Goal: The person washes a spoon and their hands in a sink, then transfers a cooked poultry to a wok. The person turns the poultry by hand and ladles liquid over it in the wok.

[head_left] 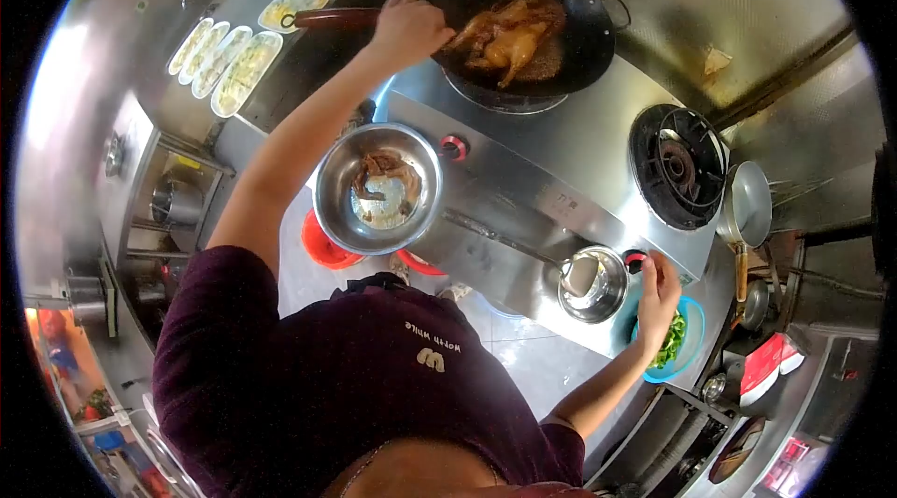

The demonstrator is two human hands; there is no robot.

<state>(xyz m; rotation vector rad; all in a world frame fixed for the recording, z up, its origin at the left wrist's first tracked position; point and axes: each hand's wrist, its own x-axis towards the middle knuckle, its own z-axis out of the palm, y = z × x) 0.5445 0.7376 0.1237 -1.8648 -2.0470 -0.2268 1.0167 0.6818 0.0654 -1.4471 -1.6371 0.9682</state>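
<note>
My left hand (408, 29) is closed around the wooden handle (341, 18) of a black wok (584, 54). In the wok lies a browned whole bird (519, 38), seemingly a duck or chicken, with brown liquid beside it. Down at the stove's front right, my right hand (660, 297) has its fingers bent at a red-ringed stove knob (635, 261); part of the knob shows beside the fingertips. A long-handled ladle (581, 275) rests in a small steel pot (607, 297) just left of that hand. Below the hand is a blue bowl (691, 339) of chopped greens (671, 341).
A steel basin (327, 190) with brown food scraps stands at the front left. Several white plates of food (248, 73) line the left counter. An unused-looking burner (677, 166) is at right, with a pan (750, 204) beside it. A red stool or basin (327, 241) is on the floor.
</note>
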